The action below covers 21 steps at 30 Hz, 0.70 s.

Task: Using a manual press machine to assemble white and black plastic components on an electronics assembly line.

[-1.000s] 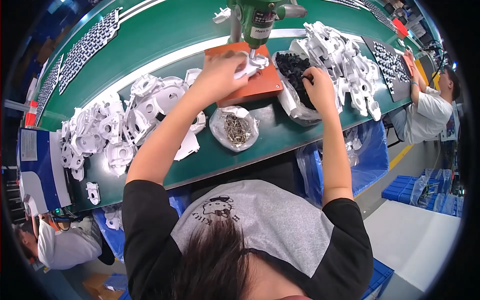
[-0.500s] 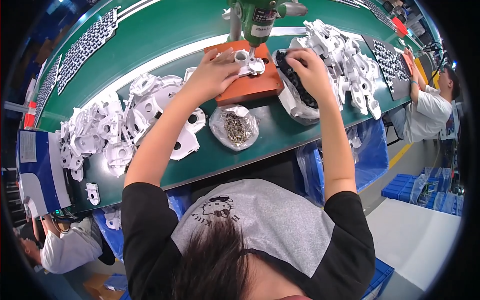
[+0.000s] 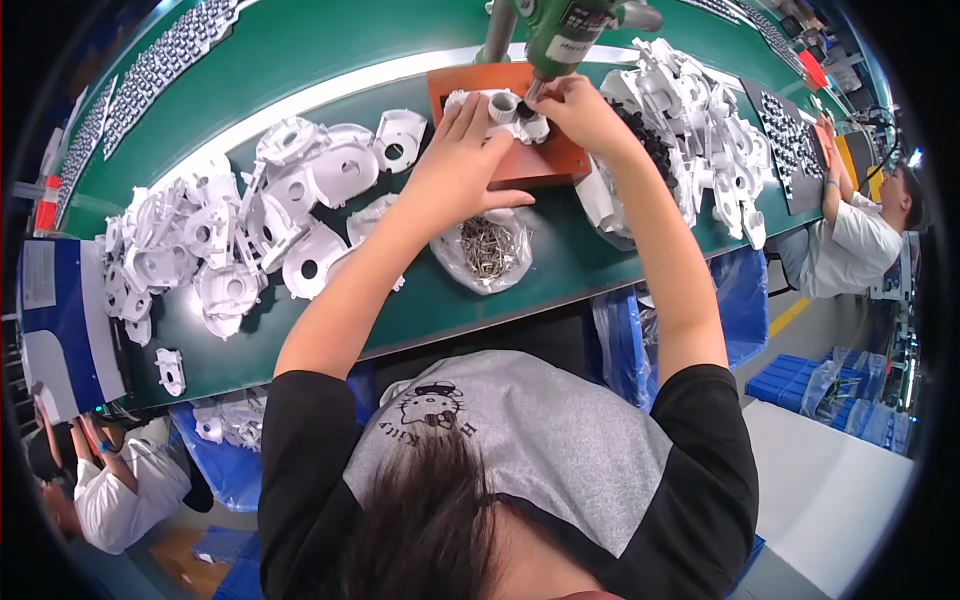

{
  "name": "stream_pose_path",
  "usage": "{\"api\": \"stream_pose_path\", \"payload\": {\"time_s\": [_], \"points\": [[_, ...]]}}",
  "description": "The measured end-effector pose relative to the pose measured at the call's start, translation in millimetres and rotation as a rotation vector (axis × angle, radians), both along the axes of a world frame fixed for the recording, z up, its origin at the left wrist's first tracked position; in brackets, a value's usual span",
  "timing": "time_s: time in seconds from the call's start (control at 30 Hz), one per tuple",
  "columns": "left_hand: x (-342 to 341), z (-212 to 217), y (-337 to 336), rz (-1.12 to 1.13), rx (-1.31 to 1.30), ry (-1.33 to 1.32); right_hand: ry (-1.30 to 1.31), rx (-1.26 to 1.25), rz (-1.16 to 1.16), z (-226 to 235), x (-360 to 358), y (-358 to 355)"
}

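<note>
An orange block [image 3: 536,166] bears a white plastic housing [image 3: 500,107] with a round collar. My left hand [image 3: 462,165] lies with its fingertips on the housing's left side, thumb stretched toward me, gripping nothing. At the housing's right end my right hand [image 3: 585,115] has its fingers pinched at a small black part [image 3: 525,108], directly under the bit of a green drill-like machine [image 3: 562,35]. The fingers partly hide that part. A clear bag of screws [image 3: 486,250] sits in front of the block. Black parts [image 3: 645,140] fill another bag right of it, partly behind my forearm.
White housings [image 3: 225,235] are heaped on the left of the green table [image 3: 440,325]; more white parts [image 3: 715,130] are piled on the right. Blue-lined bins [image 3: 740,300] stand below the edge. Another person [image 3: 855,235] works at the far right, others at lower left.
My right hand has moved left from the bag of black parts to the housing, where a black part now shows. My left hand's thumb has spread away. The whole view has shifted slightly.
</note>
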<state>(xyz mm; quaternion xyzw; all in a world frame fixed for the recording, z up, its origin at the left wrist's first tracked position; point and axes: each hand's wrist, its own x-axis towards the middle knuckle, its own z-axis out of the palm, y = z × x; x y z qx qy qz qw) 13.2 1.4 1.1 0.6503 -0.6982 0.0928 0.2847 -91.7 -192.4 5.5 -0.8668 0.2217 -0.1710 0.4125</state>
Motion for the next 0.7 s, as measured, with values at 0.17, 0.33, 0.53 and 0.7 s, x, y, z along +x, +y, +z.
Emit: {"api": "stream_pose_path", "payload": {"time_s": [0.17, 0.33, 0.53, 0.7], "points": [[7.3, -8.4, -0.8, -0.006, -0.052, 0.027, 0.069, -0.012, 0.012, 13.1, -1.3, 3.6], [8.9, -12.9, 0.4, 0.038, -0.083, 0.071, 0.169, 0.067, 0.046, 16.4, 0.8, -0.3], [10.2, -13.3, -0.1, -0.004, -0.065, 0.075, 0.115, -0.33, -0.009, 4.1, -1.7, 6.6], [17.3, -14.5, 0.8, -0.01, -0.05, 0.093, 0.074, -0.57, -0.124, 0.0, -5.8, 26.3]]}}
